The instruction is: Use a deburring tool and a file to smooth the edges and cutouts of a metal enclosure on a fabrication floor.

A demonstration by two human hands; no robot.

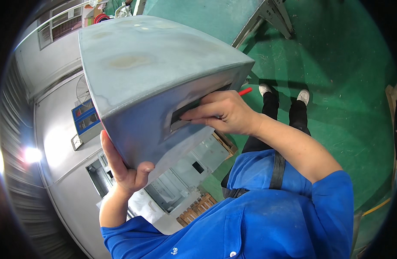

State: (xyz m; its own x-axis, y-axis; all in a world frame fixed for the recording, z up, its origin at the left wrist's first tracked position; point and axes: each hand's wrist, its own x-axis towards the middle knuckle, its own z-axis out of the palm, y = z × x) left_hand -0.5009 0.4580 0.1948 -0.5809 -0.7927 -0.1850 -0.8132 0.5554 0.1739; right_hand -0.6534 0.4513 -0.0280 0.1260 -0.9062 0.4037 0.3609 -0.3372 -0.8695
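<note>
Housing (164, 56), gray and boxy, fills the upper left; a worker's left hand (125, 170), thumb spread from fingers, rests against its left edge. Right hand (226, 112) curls at a cutout (176, 117) beside a red stick (246, 91), any grip unclear.

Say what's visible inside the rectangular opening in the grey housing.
Only darkness shows inside the rectangular opening of the grey housing. The right hand covers part of it, so whatever lies behind the hand can't be seen.
</note>
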